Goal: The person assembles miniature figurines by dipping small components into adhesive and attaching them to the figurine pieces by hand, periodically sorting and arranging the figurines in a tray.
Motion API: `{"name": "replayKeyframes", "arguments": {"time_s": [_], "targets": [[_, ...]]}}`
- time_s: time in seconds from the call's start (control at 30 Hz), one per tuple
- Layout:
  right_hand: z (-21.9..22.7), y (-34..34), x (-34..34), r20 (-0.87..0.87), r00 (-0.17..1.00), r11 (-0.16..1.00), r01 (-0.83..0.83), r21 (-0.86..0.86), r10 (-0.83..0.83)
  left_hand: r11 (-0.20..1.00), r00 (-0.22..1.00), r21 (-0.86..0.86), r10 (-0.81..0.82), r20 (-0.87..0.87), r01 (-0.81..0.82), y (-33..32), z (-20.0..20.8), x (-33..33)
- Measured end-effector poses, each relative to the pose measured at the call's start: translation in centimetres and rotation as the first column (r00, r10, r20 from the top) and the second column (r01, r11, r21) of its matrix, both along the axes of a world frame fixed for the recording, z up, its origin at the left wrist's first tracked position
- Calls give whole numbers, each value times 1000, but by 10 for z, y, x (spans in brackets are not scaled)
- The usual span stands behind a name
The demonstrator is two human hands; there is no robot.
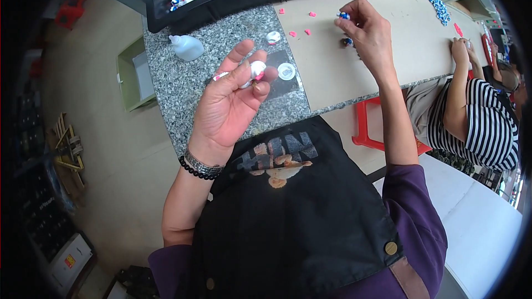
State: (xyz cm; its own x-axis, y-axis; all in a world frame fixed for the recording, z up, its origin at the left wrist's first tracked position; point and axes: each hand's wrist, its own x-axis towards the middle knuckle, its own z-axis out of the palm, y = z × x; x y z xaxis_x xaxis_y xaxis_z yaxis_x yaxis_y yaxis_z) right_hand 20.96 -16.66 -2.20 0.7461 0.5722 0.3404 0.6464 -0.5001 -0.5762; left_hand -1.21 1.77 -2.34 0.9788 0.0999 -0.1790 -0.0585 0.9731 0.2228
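My left hand is raised palm up over the speckled counter, fingers curled round a small white and pink figurine. Above the beige board, my right hand pinches a small blue and white piece between thumb and fingertips. Just below it lies another dark blue piece, partly hidden by the hand. Several flat pink pieces are scattered on the board to its left. Between my hands sit a small white lid-like piece and a round white dish.
A black tray heaped with white, pink and blue pieces stands at the back. A white squeeze bottle is at the counter's left. On the right, a person in a striped shirt works near a blue pile. A red stool stands below.
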Motion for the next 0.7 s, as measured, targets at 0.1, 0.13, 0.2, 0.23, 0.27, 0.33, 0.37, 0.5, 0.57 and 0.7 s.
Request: {"name": "replayKeyframes", "arguments": {"time_s": [0.1, 0.13, 0.2, 0.23, 0.27, 0.33, 0.37, 0.5, 0.57, 0.7], "targets": [[3, -2, -18, -269, 956, 983, -68, 172, 114, 1000, 999, -16, -3, -36, 2, 0, -1, -1], [5, 0, -27, -424, 884, 963, -90, 254, 195, 1000, 998, 14, 26, -59, -25, -3, 2, 0], [6, 0, -39, -589, 747, 936, -132, 325, 310, 998, 996, 40, 52, -79, -49, -5, 6, -1], [7, 0, -44, -588, 749, 938, -130, 321, 305, 997, 993, 61, 60, -99, -54, -6, 7, -2], [9, 1, -49, -651, 685, 931, -118, 346, 329, 995, 991, 82, 69, -118, -59, -7, 7, -3], [9, 2, -58, -709, 623, 934, -106, 342, 330, 992, 987, 111, 78, -140, -62, -8, 6, -6], [10, 3, -62, -711, 624, 936, -103, 337, 324, 987, 983, 143, 91, -162, -68, -8, 4, -8], [14, 4, -72, -532, 796, 956, -211, 203, 289, 992, 987, 117, 54, -153, -36, -6, 4, -14], [19, 7, -80, -303, 897, 947, -306, 98, 321, 995, 989, 99, 21, -143, -7, -6, 4, -17], [10, 14, -83, 42, 888, 888, -456, -52, 458, 998, 985, 62, 19, -171, -8, -8, -4, -24]]}}
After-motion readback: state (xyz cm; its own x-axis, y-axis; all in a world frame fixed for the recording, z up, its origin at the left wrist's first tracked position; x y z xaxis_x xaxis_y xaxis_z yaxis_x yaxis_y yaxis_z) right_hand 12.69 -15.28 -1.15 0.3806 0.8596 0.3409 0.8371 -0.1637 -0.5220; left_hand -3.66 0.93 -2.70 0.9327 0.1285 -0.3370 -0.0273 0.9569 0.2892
